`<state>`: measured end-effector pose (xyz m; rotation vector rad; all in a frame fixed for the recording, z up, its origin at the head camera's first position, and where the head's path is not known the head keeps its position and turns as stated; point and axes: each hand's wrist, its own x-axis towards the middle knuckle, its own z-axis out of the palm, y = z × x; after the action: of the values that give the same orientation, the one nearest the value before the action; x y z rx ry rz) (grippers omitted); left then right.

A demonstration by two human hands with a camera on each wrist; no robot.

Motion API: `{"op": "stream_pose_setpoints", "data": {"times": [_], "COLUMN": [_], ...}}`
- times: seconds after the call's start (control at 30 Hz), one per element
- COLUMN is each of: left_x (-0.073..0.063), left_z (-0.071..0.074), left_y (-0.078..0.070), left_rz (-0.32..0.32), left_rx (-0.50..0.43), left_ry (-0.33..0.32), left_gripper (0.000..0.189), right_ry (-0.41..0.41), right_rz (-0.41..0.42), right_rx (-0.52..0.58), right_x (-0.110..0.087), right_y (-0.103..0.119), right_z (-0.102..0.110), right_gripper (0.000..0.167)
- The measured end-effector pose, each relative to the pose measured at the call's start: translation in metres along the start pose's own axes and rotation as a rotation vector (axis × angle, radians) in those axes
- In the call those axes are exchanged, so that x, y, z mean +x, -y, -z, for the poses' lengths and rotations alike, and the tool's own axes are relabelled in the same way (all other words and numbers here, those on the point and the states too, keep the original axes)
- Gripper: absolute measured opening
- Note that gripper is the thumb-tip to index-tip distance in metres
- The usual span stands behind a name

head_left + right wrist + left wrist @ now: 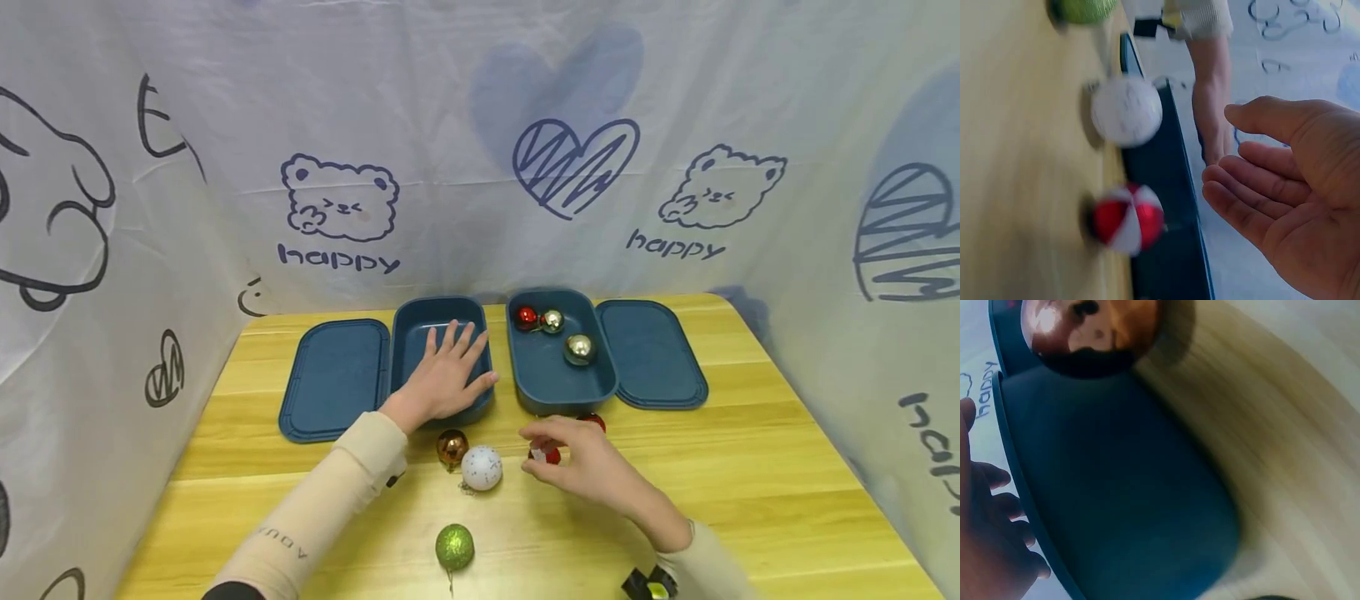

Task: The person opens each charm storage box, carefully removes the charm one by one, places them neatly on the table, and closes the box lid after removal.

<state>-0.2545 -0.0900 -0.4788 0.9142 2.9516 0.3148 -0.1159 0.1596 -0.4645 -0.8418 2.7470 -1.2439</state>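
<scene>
My left hand (444, 379) is spread over the left blue box (420, 321), its fingers straight and holding nothing; whether it touches the box I cannot tell. Above a red-and-white bauble (1129, 219) hovers my right hand (581, 460), with fingers loosely bent and nothing between them. That bauble stands on the table, partly covered by the hand in the head view. Another red bauble (594, 421) peeks out behind the right hand. Between the hands lie a copper bauble (452, 447) and a speckled white bauble (482, 468). A glittery green bauble (454, 547) lies nearer to me.
The right blue box (540, 371) contains a red bauble (526, 317) and two gold baubles (579, 350). One blue lid (337, 375) lies left of the boxes, another lid (652, 354) to their right. A printed cloth (450, 208) encloses the wooden table (750, 467).
</scene>
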Motion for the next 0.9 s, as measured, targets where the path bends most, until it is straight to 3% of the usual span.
{"op": "stream_pose_setpoints", "data": {"times": [0.23,0.4,0.7,0.9], "left_x": [0.013,0.023,0.034,0.039], "left_z": [-0.001,-0.003,-0.011,-0.018], "left_y": [-0.011,-0.013,-0.019,-0.022], "left_rz": [-0.032,-0.019,-0.018,-0.022], "left_rx": [0.005,0.023,0.035,0.048], "left_ry": [0.021,0.040,0.064,0.071], "left_gripper": [0.079,0.080,0.081,0.081], "right_ry": [-0.100,-0.172,-0.309,-0.351], "right_rz": [-0.057,-0.087,-0.220,-0.293], "right_rx": [-0.038,-0.035,-0.097,-0.133], "right_x": [0.013,0.023,0.046,0.062], "right_y": [-0.029,-0.048,-0.078,-0.091], "right_z": [0.026,0.038,0.052,0.055], "right_gripper": [0.036,0.033,0.038,0.040]}}
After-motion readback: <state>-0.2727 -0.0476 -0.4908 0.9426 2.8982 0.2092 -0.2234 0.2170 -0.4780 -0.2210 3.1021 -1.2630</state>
